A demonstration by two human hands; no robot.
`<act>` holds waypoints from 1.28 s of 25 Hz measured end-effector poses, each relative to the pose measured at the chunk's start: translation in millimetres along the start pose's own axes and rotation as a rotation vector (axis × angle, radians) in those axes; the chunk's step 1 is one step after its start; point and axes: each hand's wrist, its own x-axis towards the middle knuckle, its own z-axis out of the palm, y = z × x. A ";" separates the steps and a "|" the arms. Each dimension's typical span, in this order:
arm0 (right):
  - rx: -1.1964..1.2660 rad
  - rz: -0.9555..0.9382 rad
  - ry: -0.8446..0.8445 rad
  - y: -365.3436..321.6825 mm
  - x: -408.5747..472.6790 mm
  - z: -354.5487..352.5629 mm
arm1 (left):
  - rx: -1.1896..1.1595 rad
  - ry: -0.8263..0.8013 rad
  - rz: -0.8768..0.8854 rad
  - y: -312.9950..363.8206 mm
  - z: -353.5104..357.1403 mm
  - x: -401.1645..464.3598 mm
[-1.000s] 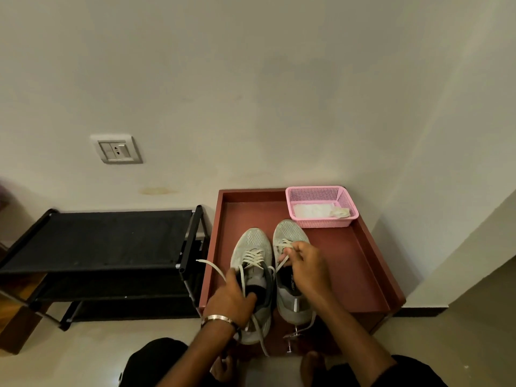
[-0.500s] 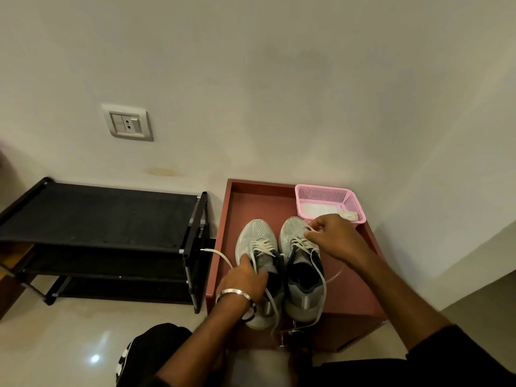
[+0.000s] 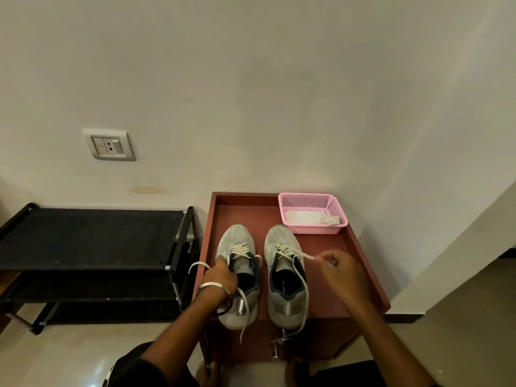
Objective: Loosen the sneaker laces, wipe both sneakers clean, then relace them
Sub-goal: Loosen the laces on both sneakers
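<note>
On a red tray [image 3: 360,277], the left hand [image 3: 220,277] grips the collar of the left sneaker [image 3: 238,277], laces slack. At three o'clock of it, the right sneaker [image 3: 286,277] has its lace [image 3: 303,255] pinched and drawn rightward by the right hand [image 3: 339,268]. Loosening seems underway; wiping (cloth waits in a pink basket [image 3: 312,202] at one o'clock) and relacing remain.

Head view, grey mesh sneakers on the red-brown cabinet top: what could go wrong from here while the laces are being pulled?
The right hand pinches the cream lace of the right grey mesh sneaker and draws it sideways; nothing holds that shoe, so it could slide or tip.

Both heels sit at the front edge of the red-brown cabinet top; a hard tug might drag one off.

The left hand grips the left grey mesh sneaker, which looks steadier.
</note>
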 end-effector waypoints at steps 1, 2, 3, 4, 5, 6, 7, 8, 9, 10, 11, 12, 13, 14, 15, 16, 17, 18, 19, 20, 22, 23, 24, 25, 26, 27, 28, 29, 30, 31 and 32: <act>0.004 0.078 -0.095 11.5 -5.7 7.5 | 0.004 0.005 0.024 2.8 0.1 -4.7; -0.001 0.126 -0.169 22.0 -11.1 16.5 | 0.041 0.060 0.076 5.6 3.0 -10.9; -0.025 0.134 -0.207 29.1 -15.4 24.0 | 0.094 0.161 0.154 7.9 8.6 -19.2; -0.067 0.117 -0.217 32.8 -16.8 28.4 | 0.109 0.282 0.269 11.4 15.2 -30.8; -0.123 0.078 -0.208 35.1 -15.1 30.6 | 0.081 0.383 0.405 15.9 22.1 -42.4; -0.188 0.034 -0.198 35.2 -12.1 30.2 | 0.029 0.426 0.523 21.2 28.0 -51.4; -0.230 -0.001 -0.197 34.2 -9.8 29.0 | -0.012 0.419 0.599 25.9 33.7 -56.3; -0.241 -0.020 -0.193 30.5 -10.6 25.9 | -0.037 0.381 0.638 31.2 39.0 -59.5; -0.184 -0.014 -0.194 27.0 -10.7 22.9 | -0.039 0.335 0.652 35.1 43.5 -58.7; -0.045 0.025 -0.194 19.3 -12.1 17.0 | -0.023 0.295 0.653 39.7 46.1 -55.8; 0.146 0.077 -0.188 10.5 -12.8 9.7 | 0.005 0.272 0.655 44.0 47.9 -50.8; 0.340 0.138 -0.191 -0.5 -12.8 1.2 | 0.039 0.252 0.656 49.1 48.3 -45.0; 0.495 0.179 -0.211 -13.6 -13.6 -9.1 | 0.084 0.237 0.661 55.1 47.6 -39.3; 0.577 0.179 -0.241 -26.0 -13.2 -18.6 | 0.127 0.220 0.675 62.4 46.4 -33.8; 0.617 0.145 -0.268 -38.4 -13.4 -26.0 | 0.169 0.199 0.694 71.2 44.6 -28.7; 0.637 0.093 -0.285 -50.3 -14.3 -30.8 | 0.197 0.162 0.718 81.0 42.3 -24.9; 0.638 0.037 -0.283 -59.6 -14.9 -32.7 | 0.193 0.112 0.742 91.4 41.2 -22.1; 0.614 -0.036 -0.265 -66.3 -15.5 -33.7 | 0.167 0.069 0.752 101.5 40.6 -20.0; 0.584 -0.116 -0.237 -71.3 -15.9 -35.1 | 0.119 0.050 0.749 111.3 38.8 -20.0; 0.573 -0.185 -0.205 -74.4 -16.0 -36.9 | 0.073 0.054 0.728 119.9 36.1 -20.3; 0.684 -0.226 -0.127 -70.8 -16.6 -38.8 | -0.017 0.105 0.717 133.8 28.2 -21.4; 0.769 -0.179 -0.072 -64.7 -17.7 -37.7 | -0.073 0.116 0.702 140.0 20.4 -22.4; 0.819 -0.101 0.011 -55.4 -19.1 -34.1 | -0.153 0.107 0.682 146.6 10.1 -21.5; 0.812 -0.007 0.103 -42.1 -20.2 -26.9 | -0.242 0.086 0.651 151.6 -1.8 -18.4; 0.756 0.084 0.175 -25.2 -21.2 -16.7 | -0.331 0.082 0.615 154.5 -14.8 -14.9; 0.671 0.152 0.190 -7.9 -21.9 -6.7 | -0.414 0.107 0.580 155.0 -28.4 -11.7; 0.576 0.206 0.131 7.2 -21.7 1.7 | -0.486 0.148 0.540 151.8 -41.4 -7.0; 0.497 0.248 0.026 18.9 -21.0 9.0 | -0.555 0.196 0.493 144.7 -53.4 -1.7; 0.445 0.265 -0.084 26.0 -20.6 14.5 | -0.611 0.243 0.425 132.6 -62.5 5.2; 0.404 0.254 -0.164 29.6 -20.3 17.7 | -0.647 0.283 0.339 116.6 -70.1 11.7; 0.361 0.224 -0.203 31.3 -19.6 19.9 | -0.657 0.308 0.243 98.8 -75.4 17.0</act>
